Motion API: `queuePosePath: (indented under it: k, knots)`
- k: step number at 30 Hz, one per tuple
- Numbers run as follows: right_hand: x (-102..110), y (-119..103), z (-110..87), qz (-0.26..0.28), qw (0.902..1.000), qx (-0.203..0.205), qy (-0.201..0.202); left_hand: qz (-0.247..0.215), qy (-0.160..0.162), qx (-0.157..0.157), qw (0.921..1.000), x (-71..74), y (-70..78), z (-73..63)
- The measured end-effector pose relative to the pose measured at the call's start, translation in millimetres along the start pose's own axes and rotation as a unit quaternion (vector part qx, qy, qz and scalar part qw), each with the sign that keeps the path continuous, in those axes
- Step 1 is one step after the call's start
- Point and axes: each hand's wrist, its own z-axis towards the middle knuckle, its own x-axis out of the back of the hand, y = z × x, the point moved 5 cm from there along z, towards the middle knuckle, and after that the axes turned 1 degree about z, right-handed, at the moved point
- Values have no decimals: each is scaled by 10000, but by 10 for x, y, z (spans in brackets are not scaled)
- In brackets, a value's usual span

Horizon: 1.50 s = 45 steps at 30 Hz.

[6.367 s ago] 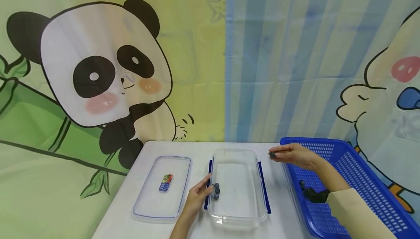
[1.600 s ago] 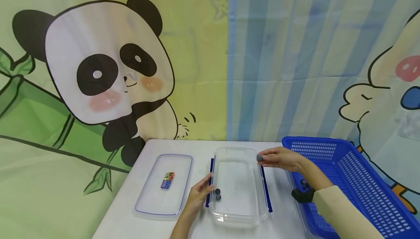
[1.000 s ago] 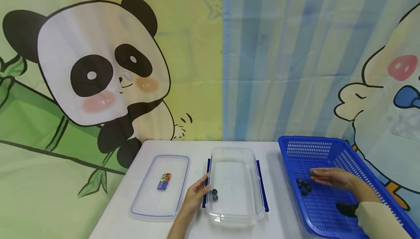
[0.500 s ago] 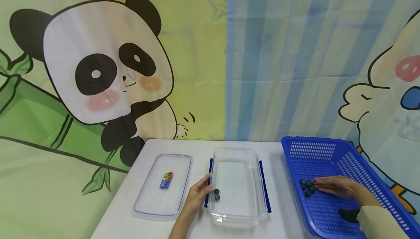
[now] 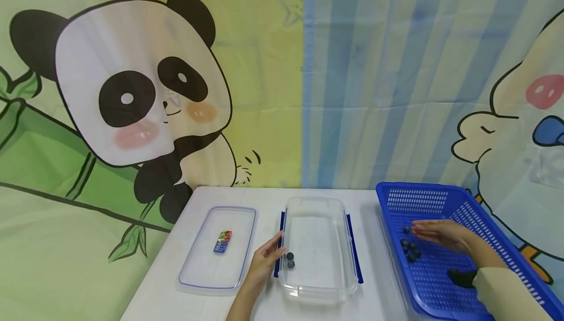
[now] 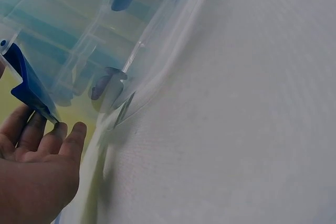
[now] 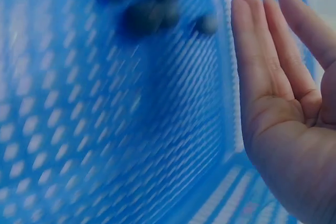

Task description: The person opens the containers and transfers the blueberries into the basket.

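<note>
Two blueberries lie by the left wall inside a clear plastic container with blue side latches. My left hand holds that left side, thumb at the rim; in the left wrist view its fingers are at a blue latch flap. My right hand is inside the blue basket, its fingers straight and holding nothing. Near its fingertips lies a single blueberry, with a cluster of several blueberries just below. In the right wrist view the blurred cluster is apart from the fingers.
A clear lid with a small coloured label lies left of the container on the white table. A printed panda curtain hangs behind the table. The basket stands at the table's right side.
The container held three blueberries, now two. My right hand carried one from there rightward into the basket and let it go, then shifted slightly up. My left hand stayed at the container.
</note>
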Motion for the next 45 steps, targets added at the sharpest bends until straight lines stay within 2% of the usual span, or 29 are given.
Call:
queuePosePath:
  k: [3,10,14,19,25,29,33,39,42,45]
  knots:
    - [-243,-216,108,-146,9994,276,-165,-57,6,25,10000,6,12,-3]
    - [-1026,-690,416,-587,9964,611,-81,-46,31,62,10000,13,18,-6]
    - [-1510,-823,616,-662,9942,734,-423,-33,47,60,10000,13,12,-5]
    - [-2103,-775,898,-765,9901,523,-1053,8,68,25,10000,14,14,6]
    - [-2646,-475,1206,-1083,9862,40,-1249,43,5,30,10000,14,-12,33]
    - [-2846,-247,1346,-1389,9836,-246,-1128,101,-7,61,9999,18,-24,45]
    - [-2952,-83,1445,-1758,9798,-432,-846,162,55,144,9998,21,-10,27]
    - [-2985,44,1521,-1836,9804,-583,-408,188,41,149,9997,-13,98,-28]
    - [-2977,77,1536,-1815,9811,-617,-273,189,39,128,9997,-19,102,-33]
    - [-2972,104,1544,-1797,9812,-672,-225,185,62,79,9998,2,36,-18]
